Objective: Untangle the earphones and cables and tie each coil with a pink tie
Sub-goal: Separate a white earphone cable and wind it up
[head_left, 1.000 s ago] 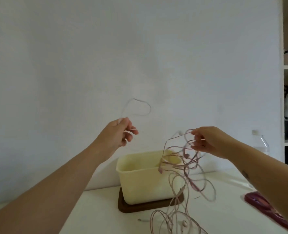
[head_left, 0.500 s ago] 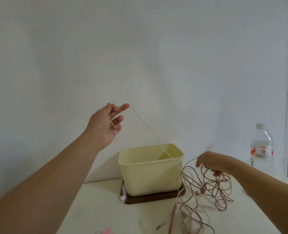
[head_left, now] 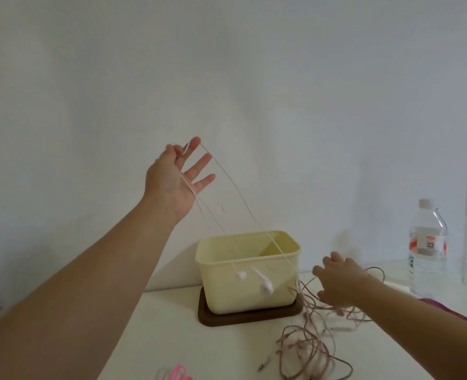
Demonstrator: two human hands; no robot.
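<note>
Pink ties [head_left: 178,373] lie at the counter's [head_left: 172,325] near edge. Above them the left hand [head_left: 176,179] is raised with its fingers spread. The white earphone wire [head_left: 243,202] drapes over its index finger and palm, and the earbuds [head_left: 265,287] dangle before the yellow tub [head_left: 226,292]. The wire slants down to the pink cable tangle [head_left: 313,344] on the counter, where the right hand [head_left: 341,283] rests palm down, fingers loosely extended.
</note>
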